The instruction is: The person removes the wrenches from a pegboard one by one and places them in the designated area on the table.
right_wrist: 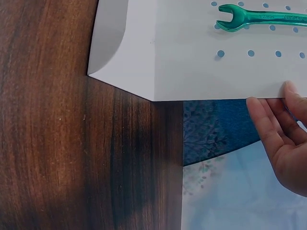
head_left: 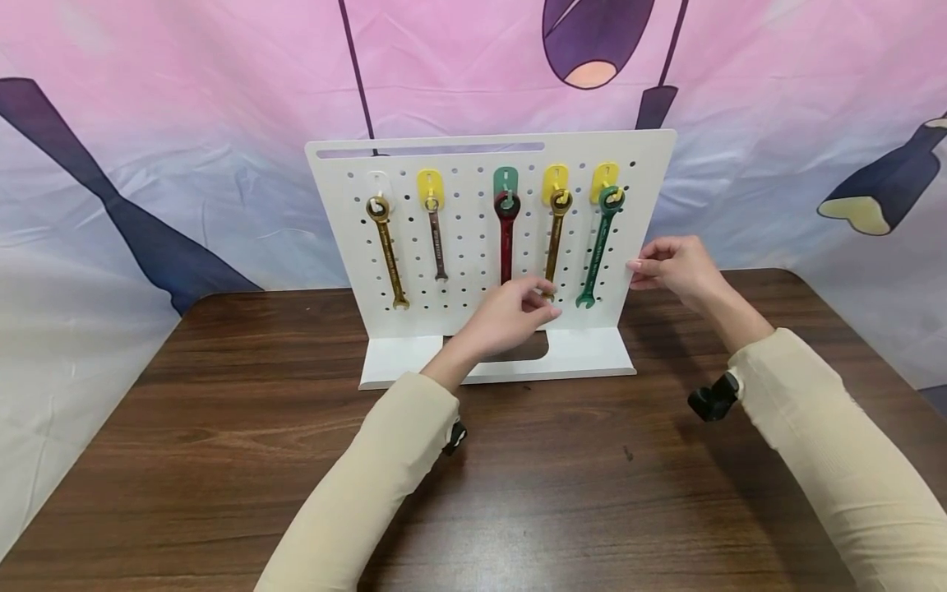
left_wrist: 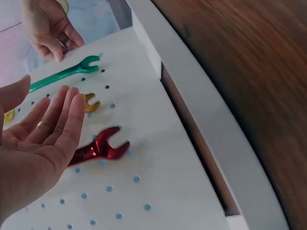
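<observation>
A white pegboard point(head_left: 473, 247) stands on the table with several combination wrenches hung on hooks. My right hand point(head_left: 676, 267) pinches the board's right edge, its thumb at the front face. In front of the lower board is my left hand point(head_left: 510, 316), fingers loosely bent and nothing in them. It is nearest to the gold wrench point(head_left: 555, 238) and the red wrench point(head_left: 506, 247), partly covering both in the head view. Further right hangs a green wrench point(head_left: 598, 255). On the left are another gold wrench point(head_left: 388, 255) and a small, brownish wrench point(head_left: 437, 242).
The pegboard's white base point(head_left: 403, 353) rests on a dark wooden table point(head_left: 555, 477) and has a cut-out slot. Behind it hangs a pink and blue printed cloth point(head_left: 222, 123). Yellow, green and white hooks carry the wrenches.
</observation>
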Action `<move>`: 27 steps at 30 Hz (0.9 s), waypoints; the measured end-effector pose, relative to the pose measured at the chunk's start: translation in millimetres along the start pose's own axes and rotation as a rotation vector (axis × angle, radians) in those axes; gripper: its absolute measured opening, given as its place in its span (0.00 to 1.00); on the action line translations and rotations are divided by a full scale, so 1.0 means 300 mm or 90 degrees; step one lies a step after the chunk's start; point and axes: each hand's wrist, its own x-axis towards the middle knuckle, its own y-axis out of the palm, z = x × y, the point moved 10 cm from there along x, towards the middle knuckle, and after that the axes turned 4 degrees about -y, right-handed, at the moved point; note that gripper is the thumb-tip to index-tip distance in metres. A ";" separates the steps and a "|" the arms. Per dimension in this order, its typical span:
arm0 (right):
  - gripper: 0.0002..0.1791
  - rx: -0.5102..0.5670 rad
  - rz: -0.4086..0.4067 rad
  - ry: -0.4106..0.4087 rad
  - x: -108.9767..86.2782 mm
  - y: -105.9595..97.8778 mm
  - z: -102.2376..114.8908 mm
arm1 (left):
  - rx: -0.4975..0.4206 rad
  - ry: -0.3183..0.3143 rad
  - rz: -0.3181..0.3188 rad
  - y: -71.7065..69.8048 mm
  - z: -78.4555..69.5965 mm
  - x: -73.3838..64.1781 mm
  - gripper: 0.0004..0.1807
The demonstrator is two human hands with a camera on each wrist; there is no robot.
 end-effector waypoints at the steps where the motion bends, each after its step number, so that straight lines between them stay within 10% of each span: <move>1: 0.12 0.001 0.000 0.000 0.000 0.000 0.001 | -0.003 0.002 0.000 0.004 -0.007 0.004 0.17; 27: 0.05 -0.011 -0.008 -0.011 0.005 -0.004 0.004 | -0.038 -0.021 -0.019 0.067 -0.069 0.104 0.24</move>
